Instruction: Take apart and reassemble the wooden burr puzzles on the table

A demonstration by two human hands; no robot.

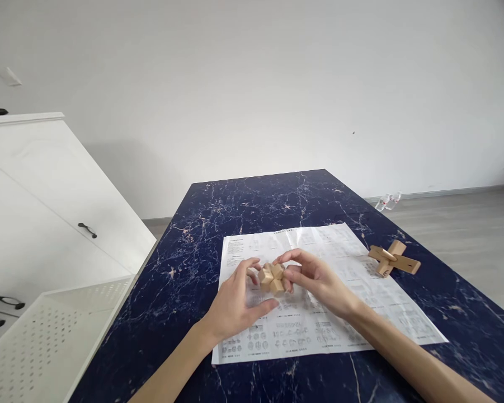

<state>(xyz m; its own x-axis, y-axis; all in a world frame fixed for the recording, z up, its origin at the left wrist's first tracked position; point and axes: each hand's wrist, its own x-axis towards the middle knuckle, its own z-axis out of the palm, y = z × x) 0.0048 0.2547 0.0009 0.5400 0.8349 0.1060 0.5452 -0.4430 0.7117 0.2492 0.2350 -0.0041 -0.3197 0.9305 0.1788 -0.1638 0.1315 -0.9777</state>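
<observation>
A small light-wood burr puzzle (272,279) of interlocking blocks is between my hands, over a printed paper sheet (319,302). My right hand (312,278) grips its right side between thumb and fingers. My left hand (240,302) is at its left, the thumb stretched out in front and the fingers curved behind; the fingers look apart, and whether a fingertip touches the wood is hard to see. A second wooden puzzle (393,259), made of crossed flat pieces, rests at the sheet's right edge.
The sheet lies on a dark blue marble-patterned table (252,204). To the left stand a white cabinet (59,184) with black handles and a perforated white panel (46,336). Clear plastic bottles (388,201) are on the floor beyond the table's right edge.
</observation>
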